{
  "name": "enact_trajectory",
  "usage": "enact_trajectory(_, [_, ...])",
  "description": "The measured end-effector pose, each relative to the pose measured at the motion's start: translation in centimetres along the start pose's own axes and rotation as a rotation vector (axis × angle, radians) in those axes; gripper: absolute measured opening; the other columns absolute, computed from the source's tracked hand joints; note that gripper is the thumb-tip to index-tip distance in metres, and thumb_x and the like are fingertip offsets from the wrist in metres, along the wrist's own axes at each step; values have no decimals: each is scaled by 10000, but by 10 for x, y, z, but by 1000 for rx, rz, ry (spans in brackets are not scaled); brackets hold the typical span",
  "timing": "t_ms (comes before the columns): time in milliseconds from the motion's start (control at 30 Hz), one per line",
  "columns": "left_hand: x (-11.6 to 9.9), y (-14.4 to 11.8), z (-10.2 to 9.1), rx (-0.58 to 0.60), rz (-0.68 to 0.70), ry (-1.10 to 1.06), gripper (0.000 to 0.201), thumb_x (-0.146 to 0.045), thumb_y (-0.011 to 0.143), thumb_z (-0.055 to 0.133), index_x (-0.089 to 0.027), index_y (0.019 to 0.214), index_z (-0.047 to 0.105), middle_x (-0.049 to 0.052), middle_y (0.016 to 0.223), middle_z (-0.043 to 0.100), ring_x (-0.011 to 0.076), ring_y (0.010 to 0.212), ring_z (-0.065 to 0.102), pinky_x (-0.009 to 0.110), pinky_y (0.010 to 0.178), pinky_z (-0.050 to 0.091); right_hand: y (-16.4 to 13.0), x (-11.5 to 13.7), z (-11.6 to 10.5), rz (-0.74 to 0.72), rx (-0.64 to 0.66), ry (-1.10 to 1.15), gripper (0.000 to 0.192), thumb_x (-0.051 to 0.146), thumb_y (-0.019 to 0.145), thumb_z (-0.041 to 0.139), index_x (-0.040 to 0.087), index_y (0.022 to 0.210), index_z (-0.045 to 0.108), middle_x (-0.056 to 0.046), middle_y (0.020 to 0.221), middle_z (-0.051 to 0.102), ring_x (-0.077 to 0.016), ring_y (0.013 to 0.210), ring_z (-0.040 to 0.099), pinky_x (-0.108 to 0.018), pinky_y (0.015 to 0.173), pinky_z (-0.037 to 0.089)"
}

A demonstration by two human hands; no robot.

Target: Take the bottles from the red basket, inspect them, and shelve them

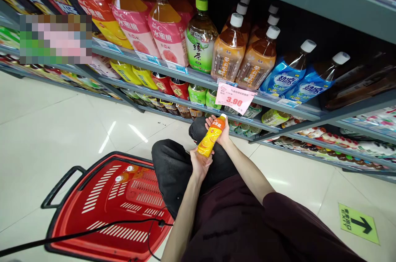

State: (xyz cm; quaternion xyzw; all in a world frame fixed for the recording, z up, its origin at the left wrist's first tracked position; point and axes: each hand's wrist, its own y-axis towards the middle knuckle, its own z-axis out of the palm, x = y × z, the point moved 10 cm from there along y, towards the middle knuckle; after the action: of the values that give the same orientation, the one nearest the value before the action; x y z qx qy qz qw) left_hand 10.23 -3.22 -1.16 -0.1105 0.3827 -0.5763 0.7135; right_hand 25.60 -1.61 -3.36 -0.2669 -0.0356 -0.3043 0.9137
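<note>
While both hands [213, 142] clasp it, the bottle's [210, 137] base hides.

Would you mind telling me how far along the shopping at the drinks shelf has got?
Done: at least two small orange-capped bottles already lie in the red plastic basket on the floor. In hand: the small orange juice bottle is held over the lap, left hand at its base, right hand near its cap. Left: this bottle is not yet in the basket.
</note>
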Motion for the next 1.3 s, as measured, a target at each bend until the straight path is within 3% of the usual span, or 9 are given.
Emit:
enact_trajectory(200, [1,4,0,40,28,47,592,-563,771,494,-111,1152,527,94,727,635,84,396,315,192,387,131,-2,2,2,-7,-2,10,771,705,1060,217,100,1135,688,-146,1072,754,-254,1086,709,-458,1056,556])
enact_trajectory(633, [0,5,0,31,63,102,606,-561,794,458,-109,1195,505,86,717,645,105,402,343,196,389,161,-2,2,5,-1,7,-2,749,676,1066,209,101,1143,683,-145,1102,750,-263,1131,695,-493,1087,535])
enact_trajectory(967, [5,8,-6,12,86,97,594,-527,845,557,-107,1260,499,156,862,720,183,544,573,216,430,315,0,3,3,0,24,-4,704,653,1059,222,131,1235,661,-151,1212,728,-254,1203,675,-497,1093,527])
enact_trajectory(1133, [1,10,-11,-10,226,225,748,-594,744,733,-156,1259,414,136,933,705,245,667,683,257,446,459,2,2,3,4,29,-9,707,670,1043,236,133,1225,657,-164,1242,720,-263,1250,656,-496,1104,521])
enact_trajectory(1300, [-23,-4,-8,-94,510,592,728,-266,685,837,-202,1327,500,129,1233,644,266,981,715,357,729,623,3,0,7,8,59,-34,726,684,1026,223,130,1192,663,-180,1248,715,-272,1262,651,-486,1077,539])
